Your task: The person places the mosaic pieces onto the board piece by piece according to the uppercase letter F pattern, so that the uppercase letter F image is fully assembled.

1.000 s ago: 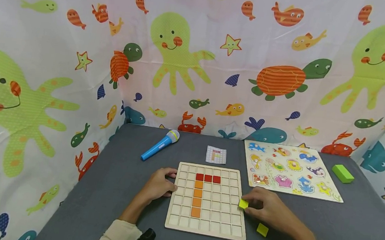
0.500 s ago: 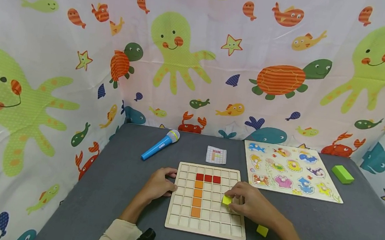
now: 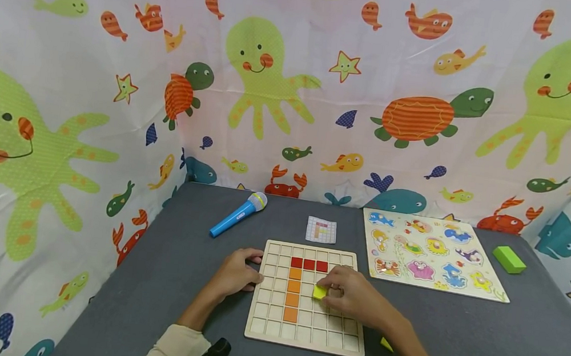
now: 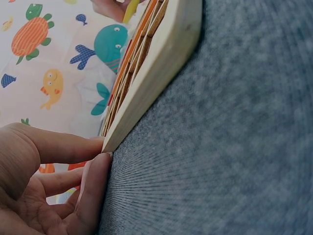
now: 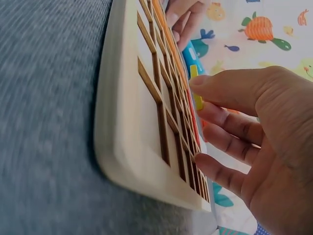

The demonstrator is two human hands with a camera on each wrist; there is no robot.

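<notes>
My right hand pinches a yellow square tile between thumb and fingers over the middle of a wooden grid board. In the right wrist view the tile is thin, and the other fingers curve near the board. Three red tiles form a row on the board; a column of orange tiles runs down from its left end. My left hand holds the board's left edge, thumb and finger against its rim in the left wrist view.
A second yellow tile lies right of the board, partly hidden by my right arm. Behind the board is a small printed grid card. A blue toy microphone, an animal puzzle board and a green block also lie on the table.
My right hand has carried the yellow tile leftward from the board's right edge to its middle. My right forearm now covers more of the other yellow tile. The left hand stays put.
</notes>
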